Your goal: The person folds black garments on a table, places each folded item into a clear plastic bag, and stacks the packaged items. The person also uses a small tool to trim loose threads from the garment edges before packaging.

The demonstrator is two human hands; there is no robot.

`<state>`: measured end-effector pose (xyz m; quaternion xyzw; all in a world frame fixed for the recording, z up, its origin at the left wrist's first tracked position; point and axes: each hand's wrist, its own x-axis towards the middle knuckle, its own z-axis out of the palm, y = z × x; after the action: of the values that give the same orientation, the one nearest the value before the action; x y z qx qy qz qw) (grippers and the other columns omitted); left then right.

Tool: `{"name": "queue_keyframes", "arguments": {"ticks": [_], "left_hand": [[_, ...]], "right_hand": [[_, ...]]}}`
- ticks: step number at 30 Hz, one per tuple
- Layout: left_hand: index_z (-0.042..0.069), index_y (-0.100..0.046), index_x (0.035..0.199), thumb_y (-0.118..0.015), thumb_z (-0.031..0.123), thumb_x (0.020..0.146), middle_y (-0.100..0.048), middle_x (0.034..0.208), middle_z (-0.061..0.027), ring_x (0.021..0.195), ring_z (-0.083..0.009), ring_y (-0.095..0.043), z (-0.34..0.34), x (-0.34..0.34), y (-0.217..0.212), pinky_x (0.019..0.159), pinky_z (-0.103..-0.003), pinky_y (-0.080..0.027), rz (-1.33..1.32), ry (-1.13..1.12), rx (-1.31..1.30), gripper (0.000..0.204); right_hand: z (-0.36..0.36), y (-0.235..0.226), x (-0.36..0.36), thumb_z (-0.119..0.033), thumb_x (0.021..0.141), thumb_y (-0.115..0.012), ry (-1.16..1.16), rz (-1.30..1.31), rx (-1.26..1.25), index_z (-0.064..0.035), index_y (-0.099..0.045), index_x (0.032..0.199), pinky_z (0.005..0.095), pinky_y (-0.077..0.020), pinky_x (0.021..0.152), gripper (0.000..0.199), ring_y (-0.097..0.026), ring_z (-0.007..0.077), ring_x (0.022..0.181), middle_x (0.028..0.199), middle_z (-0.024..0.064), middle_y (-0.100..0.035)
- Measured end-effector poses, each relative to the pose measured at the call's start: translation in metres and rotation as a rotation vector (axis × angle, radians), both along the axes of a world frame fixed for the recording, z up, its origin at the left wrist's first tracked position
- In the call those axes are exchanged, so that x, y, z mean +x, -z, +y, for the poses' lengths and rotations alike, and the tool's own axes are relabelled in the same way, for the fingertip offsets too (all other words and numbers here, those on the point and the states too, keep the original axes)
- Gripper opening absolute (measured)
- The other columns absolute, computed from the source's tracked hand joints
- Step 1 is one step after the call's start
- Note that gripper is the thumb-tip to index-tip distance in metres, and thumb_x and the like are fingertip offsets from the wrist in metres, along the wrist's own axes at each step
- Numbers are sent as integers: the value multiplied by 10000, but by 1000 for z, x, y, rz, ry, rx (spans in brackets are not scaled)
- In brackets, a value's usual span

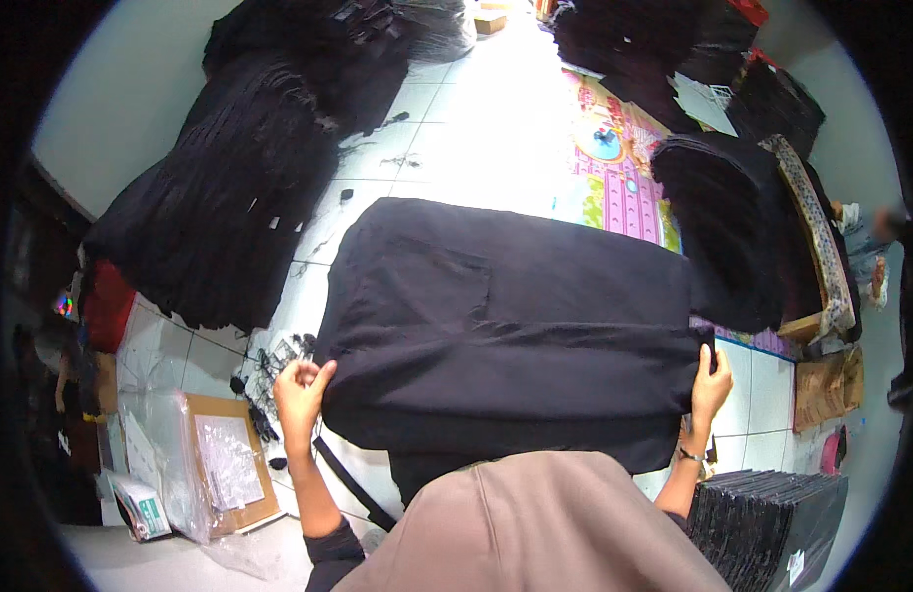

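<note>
- A wide black cloth piece, matte and softly creased, lay in the middle of the frame, spread over the white tiled floor, with a long fold running across it from side to side.
- The person's left hand was at the cloth's left edge, left of centre; its fingers were curled and its thumb was against the edge, though I could not tell whether it pinched the fabric.
- The right hand, at the right edge, pinched the black cloth piece between thumb and fingers; a thin dark bracelet circled its wrist.
- A smooth taupe fabric drape filled the bottom middle of the frame, overlapping the cloth's near side.
- A long black strap trailed on the tiles below the left hand.
- At the upper left rose a large heap of layered black cloth.
- A brightly coloured, pink-patterned mat showed at the upper right, beside a thick stack of folded black cloth.
- A flat brown cardboard piece in clear plastic leaned at the lower left.
- Flat black sheets in a neat stack stood at the lower right.
</note>
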<state>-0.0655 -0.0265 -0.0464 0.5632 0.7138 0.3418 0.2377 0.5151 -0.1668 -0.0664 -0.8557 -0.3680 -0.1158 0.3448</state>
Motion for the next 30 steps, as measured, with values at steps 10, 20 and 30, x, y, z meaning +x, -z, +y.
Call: {"name": "queue_keyframes", "arguments": {"ticks": [10,20,30], "left_hand": [[16,-642,768,-750,162,884,-524,671,79,608,6,-388,-27,-31,48,517,-203,-254,-341,-114,174,215],[26,-751,984,-793,33,747,-728,1054,-101,921,-202,-690,-69,-15,27,777,-309,-548,-51,153,270,241],[-34,-739,877,-775,170,847,-686,737,2,658,-44,-576,-10,-26,28,617,-202,-443,-398,23,-74,209]], "right_hand": [[-21,2,-23,-190,943,-586,113,-213,-493,-7,-653,1035,464,-477,783,215,-631,354,879,921,194,-651],[186,-12,-258,-333,910,-637,-972,-154,-247,30,-601,1163,445,-472,847,444,-623,333,909,980,199,-644],[241,-24,-257,-282,838,-727,-983,-45,-170,-37,-659,981,444,-519,707,292,-651,333,829,863,120,-637]]}}
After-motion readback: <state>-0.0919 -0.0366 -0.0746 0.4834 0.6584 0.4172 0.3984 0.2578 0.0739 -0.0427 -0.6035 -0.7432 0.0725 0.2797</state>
